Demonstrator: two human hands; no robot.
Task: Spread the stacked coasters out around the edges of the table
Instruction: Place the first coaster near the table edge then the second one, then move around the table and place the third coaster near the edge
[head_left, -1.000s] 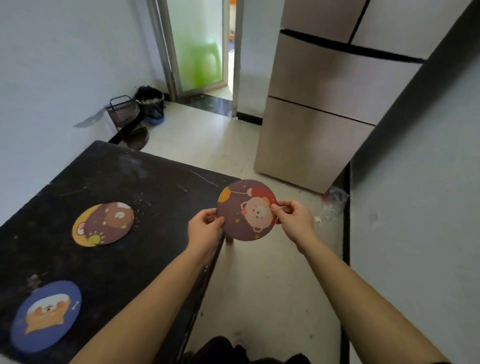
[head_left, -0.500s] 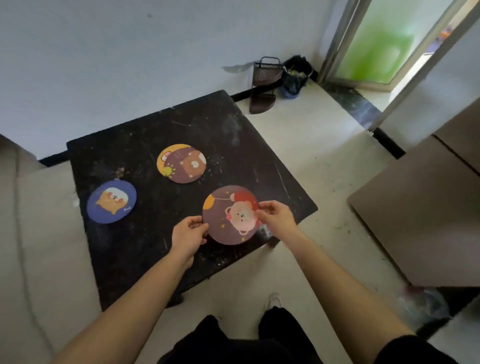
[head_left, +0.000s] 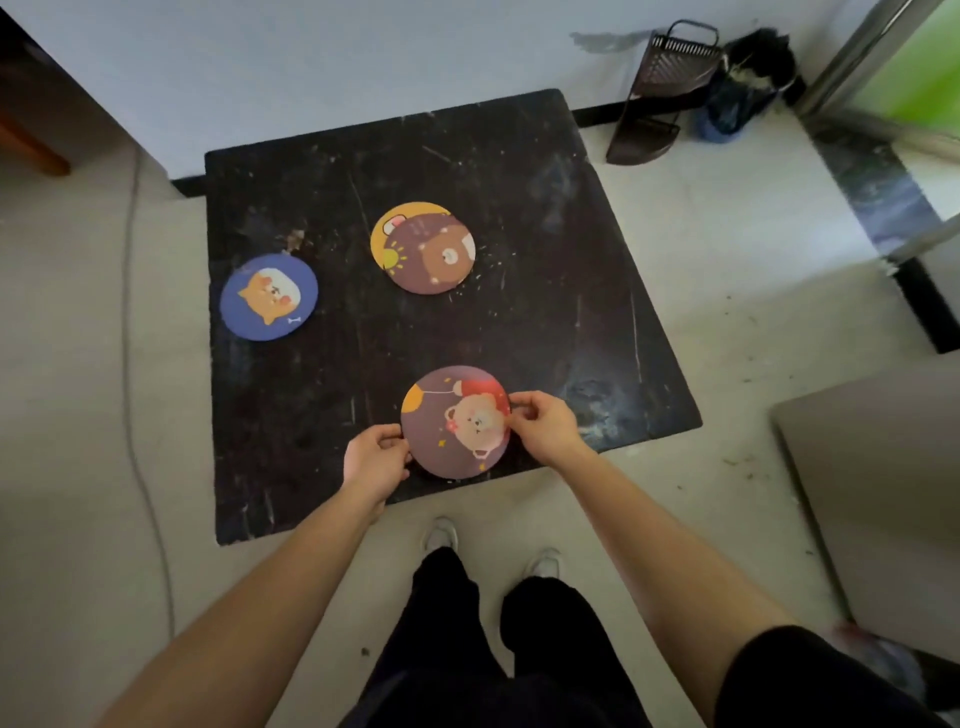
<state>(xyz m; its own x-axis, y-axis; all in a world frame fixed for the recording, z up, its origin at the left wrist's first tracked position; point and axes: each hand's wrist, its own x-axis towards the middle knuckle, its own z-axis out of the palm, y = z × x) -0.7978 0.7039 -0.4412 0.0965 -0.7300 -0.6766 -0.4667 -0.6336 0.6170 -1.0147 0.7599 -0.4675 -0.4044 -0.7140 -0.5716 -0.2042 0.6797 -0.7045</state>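
With our left hand (head_left: 375, 461) and right hand (head_left: 543, 426) pinching opposite rims of the bear coaster (head_left: 456, 422) over the near edge of the table (head_left: 519, 322), we should lower it flat, then release both together.

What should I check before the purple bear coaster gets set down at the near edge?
1. Grip: left hand and right hand pinch opposite rims of the purple bear coaster: ok.
2. Coaster over the table, near its front edge: ok.
3. Spot beneath clear: cannot tell, coaster hides it.
4. Clear of blue dog coaster at left edge: ok.
5. Centre stack fully spread: not ok, brown coaster overlaps yellow one.
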